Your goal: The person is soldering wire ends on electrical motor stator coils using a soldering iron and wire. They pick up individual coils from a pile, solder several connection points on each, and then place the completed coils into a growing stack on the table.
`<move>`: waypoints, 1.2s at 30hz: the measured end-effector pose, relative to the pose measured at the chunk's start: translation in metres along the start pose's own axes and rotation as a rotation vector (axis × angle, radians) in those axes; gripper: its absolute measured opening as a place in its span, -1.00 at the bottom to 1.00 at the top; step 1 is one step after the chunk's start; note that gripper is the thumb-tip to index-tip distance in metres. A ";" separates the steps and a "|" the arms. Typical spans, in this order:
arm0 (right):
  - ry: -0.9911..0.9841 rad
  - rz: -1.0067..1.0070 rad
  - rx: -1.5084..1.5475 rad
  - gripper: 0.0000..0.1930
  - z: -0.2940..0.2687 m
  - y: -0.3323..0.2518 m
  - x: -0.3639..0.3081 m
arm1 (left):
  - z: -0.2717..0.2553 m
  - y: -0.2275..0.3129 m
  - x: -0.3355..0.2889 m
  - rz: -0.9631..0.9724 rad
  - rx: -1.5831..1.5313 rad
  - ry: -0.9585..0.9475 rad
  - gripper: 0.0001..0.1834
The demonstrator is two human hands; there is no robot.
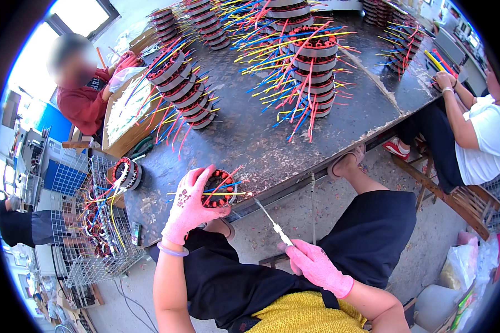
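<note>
Ring point(224, 180) at table edge point(280, 180), stacks point(315, 72) behind, wire basket point(108, 265) left

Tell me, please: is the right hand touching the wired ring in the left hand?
Apart. The head view shows it plainly: grey floor is visible between the right hand and the wired ring.

The left hand point(188, 208), in a pink glove, grips a wired ring point(222, 188) at the near edge of the dark table point(244, 136). The right hand point(318, 267), also gloved, holds a thin white tool point(278, 228), its tip pointing toward the ring. Ring stacks point(315, 77) bristling with red, yellow and blue wires stand farther back. At left are a box point(139, 133) of pale pieces, pliers point(141, 150) and a wire basket point(97, 266). One person point(83, 108) works far left; another point(486, 136) sits right.
</note>
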State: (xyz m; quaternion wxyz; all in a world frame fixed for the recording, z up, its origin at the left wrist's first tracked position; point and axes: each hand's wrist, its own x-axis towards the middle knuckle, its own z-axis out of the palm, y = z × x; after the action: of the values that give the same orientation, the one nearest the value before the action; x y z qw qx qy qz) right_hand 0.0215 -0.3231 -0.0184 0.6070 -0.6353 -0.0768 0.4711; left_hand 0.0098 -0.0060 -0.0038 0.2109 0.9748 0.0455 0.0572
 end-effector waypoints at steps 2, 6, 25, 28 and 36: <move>0.000 -0.001 -0.005 -0.64 0.000 -0.003 -0.001 | -0.001 0.001 0.000 -0.003 0.000 -0.004 0.02; 0.003 -0.003 -0.003 -0.64 0.000 0.002 0.001 | -0.002 0.000 -0.001 0.004 0.001 -0.005 0.02; -0.004 -0.006 0.032 -0.65 -0.002 0.008 0.001 | -0.001 0.001 -0.001 0.004 0.009 0.013 0.04; 0.013 0.017 0.076 -0.64 0.000 0.001 0.000 | -0.001 0.001 -0.001 0.002 0.003 -0.004 0.05; 0.008 0.025 0.048 -0.67 -0.004 0.008 0.000 | -0.005 -0.007 -0.002 0.139 -0.024 -0.028 0.06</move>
State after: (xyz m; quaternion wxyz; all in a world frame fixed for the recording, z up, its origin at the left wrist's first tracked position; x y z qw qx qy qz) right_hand 0.0208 -0.3281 -0.0261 0.6166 -0.6233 -0.0550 0.4778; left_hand 0.0065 0.0024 -0.0020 0.2187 0.9737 -0.0258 0.0587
